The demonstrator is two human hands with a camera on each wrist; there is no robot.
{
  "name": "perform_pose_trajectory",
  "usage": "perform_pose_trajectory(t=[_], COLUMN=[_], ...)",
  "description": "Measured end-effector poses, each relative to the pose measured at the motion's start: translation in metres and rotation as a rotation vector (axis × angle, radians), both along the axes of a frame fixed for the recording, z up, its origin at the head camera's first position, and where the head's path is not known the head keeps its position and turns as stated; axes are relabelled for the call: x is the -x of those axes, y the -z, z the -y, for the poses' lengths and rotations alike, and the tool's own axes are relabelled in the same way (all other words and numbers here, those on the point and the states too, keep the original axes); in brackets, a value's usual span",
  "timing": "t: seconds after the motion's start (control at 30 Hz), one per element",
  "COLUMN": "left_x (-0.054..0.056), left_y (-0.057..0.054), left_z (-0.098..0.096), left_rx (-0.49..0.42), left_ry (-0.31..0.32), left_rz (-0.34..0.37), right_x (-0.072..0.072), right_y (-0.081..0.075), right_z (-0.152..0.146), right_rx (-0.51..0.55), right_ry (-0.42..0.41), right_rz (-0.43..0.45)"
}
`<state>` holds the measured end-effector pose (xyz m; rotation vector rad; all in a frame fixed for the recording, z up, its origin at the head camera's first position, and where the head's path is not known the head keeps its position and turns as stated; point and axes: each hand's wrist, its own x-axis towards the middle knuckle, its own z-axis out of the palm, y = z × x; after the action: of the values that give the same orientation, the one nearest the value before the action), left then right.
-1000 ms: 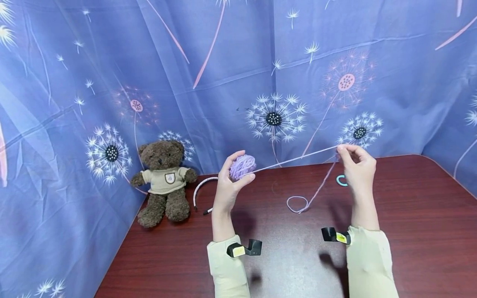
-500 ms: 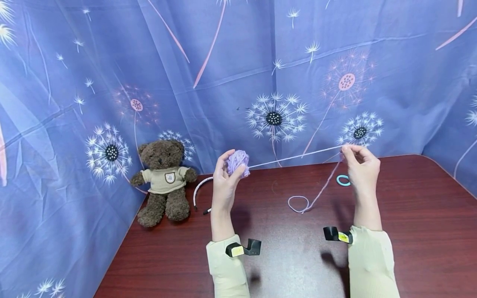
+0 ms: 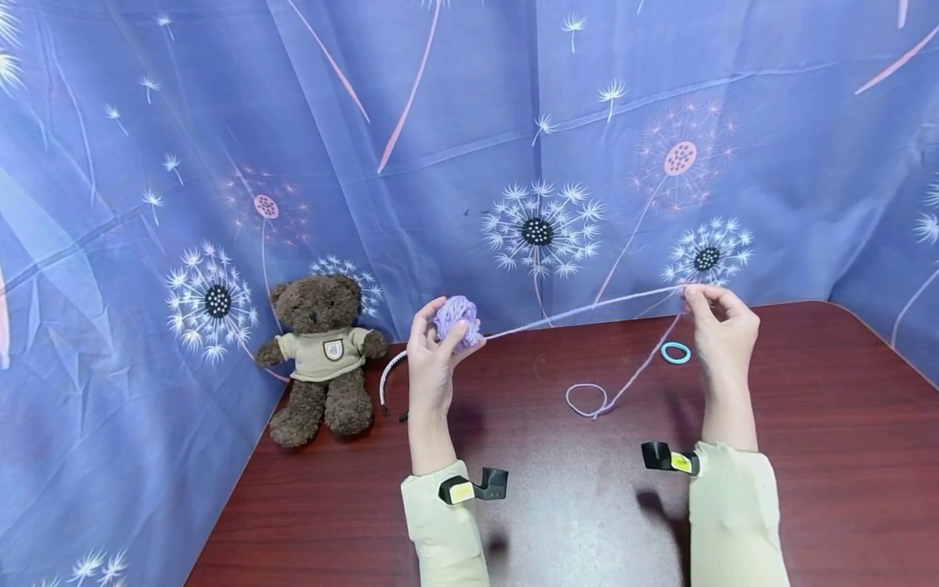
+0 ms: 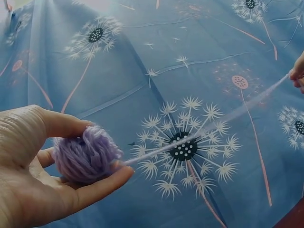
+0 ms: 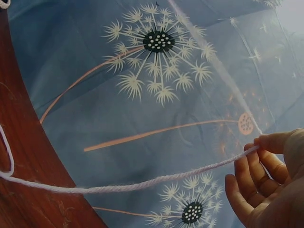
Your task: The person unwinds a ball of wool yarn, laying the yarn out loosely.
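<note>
A ball of lilac yarn (image 4: 85, 154) is gripped by my left hand (image 3: 434, 359), raised above the table, with thumb and fingers around its sides. From the ball a yarn strand (image 3: 583, 310) stretches across to my right hand (image 3: 722, 334), which pinches it between thumb and forefinger. In the right wrist view the pinched strand turns at the fingertips (image 5: 259, 141), and its tail (image 5: 128, 186) sags down toward the table. On the tabletop that tail ends in a small loop (image 3: 587, 398).
A brown teddy bear (image 3: 315, 359) in a beige shirt sits at the table's left. A white headband (image 3: 387, 377) lies beside it, partly behind my left hand. Near my right hand is a turquoise ring (image 3: 676, 353). A blue dandelion-print curtain (image 3: 469, 147) hangs behind the table (image 3: 528, 456).
My hands have drawn apart, the left moving left with the yarn ball and the right moving slightly right. The ball has turned in my left hand, and the strand between the hands is longer.
</note>
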<state>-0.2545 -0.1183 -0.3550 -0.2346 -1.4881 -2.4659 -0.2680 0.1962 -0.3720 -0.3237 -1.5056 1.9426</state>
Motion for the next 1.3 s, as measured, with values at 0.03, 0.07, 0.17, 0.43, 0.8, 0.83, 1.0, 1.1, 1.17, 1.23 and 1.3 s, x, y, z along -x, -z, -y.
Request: perform_pose_trajectory(t=[0.03,0.07,0.17,0.43,0.8,0.83,1.0,1.1,1.17,1.23,1.3], left_x=[0.0,0.0,0.001,0.002,0.0,0.0,-0.003,-0.004,-0.005,-0.004,-0.004], left_y=[0.0,0.001,0.002,0.002,0.0,0.0,0.0,-0.001,-0.001,-0.001,-0.001], left_z=[0.0,0.001,0.0,-0.006,-0.016,-0.018,-0.023,-0.025,-0.026,-0.027,-0.027], left_rx=[0.002,0.005,0.009,0.032,0.039,0.04,0.065,0.086,0.093,0.098,0.102], left_ry=[0.007,0.015,0.029,0.031,0.111,0.124,0.201,0.245,0.267,0.278,0.28], left_rz=[0.0,-0.001,0.001,0.002,-0.011,-0.012,-0.025,-0.039,-0.053,-0.063,-0.068], right_x=[0.0,0.001,0.003,0.008,0.002,0.001,-0.004,-0.007,-0.008,-0.008,-0.007], right_y=[0.001,0.001,0.003,0.004,-0.001,0.0,0.006,0.007,0.006,0.004,0.003], right_z=[0.0,-0.001,-0.001,0.01,0.086,0.095,0.128,0.135,0.134,0.13,0.126], right_rx=[0.011,0.017,0.023,0.006,-0.436,-0.467,-0.596,-0.62,-0.64,-0.653,-0.652], right_ry=[-0.005,-0.011,-0.029,-0.082,-0.453,-0.507,-0.742,-0.824,-0.842,-0.843,-0.837], right_rz=[-0.009,-0.017,-0.023,0.027,0.047,0.041,0.028,0.047,0.062,0.066,0.066])
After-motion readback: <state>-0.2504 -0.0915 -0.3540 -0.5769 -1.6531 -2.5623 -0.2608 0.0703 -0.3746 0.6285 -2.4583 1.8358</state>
